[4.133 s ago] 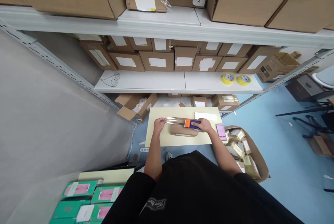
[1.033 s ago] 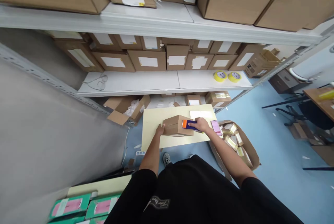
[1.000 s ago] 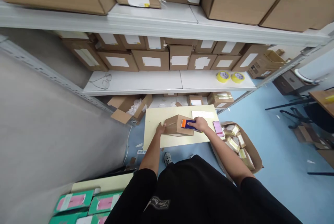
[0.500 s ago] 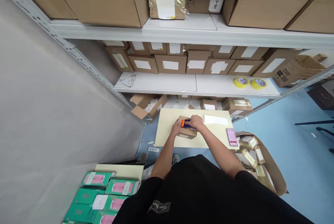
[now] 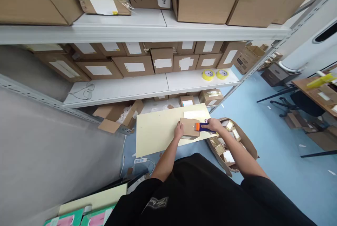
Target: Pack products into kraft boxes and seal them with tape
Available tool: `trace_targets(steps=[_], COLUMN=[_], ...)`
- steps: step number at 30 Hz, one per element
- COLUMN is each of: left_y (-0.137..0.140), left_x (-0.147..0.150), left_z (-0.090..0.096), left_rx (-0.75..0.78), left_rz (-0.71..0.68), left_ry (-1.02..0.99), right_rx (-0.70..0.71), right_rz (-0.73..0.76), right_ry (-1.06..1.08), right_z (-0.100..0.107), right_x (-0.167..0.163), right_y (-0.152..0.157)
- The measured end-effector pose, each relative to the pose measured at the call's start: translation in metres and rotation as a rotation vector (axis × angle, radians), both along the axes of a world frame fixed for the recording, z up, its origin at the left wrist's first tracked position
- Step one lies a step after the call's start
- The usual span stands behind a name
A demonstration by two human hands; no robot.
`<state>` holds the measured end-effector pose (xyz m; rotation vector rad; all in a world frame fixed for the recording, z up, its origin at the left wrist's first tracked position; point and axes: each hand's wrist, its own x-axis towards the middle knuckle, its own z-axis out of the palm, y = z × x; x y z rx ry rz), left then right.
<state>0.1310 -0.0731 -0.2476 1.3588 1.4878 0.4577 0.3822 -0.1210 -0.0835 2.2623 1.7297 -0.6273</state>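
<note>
A small brown cardboard box (image 5: 189, 127) lies on a pale yellow table (image 5: 158, 129). My left hand (image 5: 179, 130) presses against the box's left end. My right hand (image 5: 213, 125) grips a blue and orange tape dispenser (image 5: 200, 126) held at the box's right end. A white paper sheet (image 5: 195, 114) lies on the table just behind the box.
A large open carton (image 5: 237, 148) holding several small packed boxes stands on the blue floor to the right. Grey shelving (image 5: 147, 87) behind holds labelled cartons and two yellow tape rolls (image 5: 214, 74). An open box (image 5: 116, 115) sits under the shelf. Green packages (image 5: 86, 217) lie at bottom left.
The tape dispenser in my right hand has gone from the box's top middle to its right end. My head has turned right, so the table and box sit farther right of me.
</note>
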Motion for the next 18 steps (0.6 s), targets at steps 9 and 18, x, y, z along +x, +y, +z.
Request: trace_targets(steps=[9,18], left_y=[0.009,0.046], left_x=[-0.015,-0.124], left_z=[-0.004,-0.009], left_rx=[0.018,-0.088], left_rz=[-0.009,0.161], left_ry=[-0.051,-0.121], right_rx=[-0.008,0.072], right_rz=[-0.065,0.053], right_ry=[-0.007,0.150], right_z=[-0.009,-0.041], right_x=[0.074,-0.053], right_y=[-0.030,0.037])
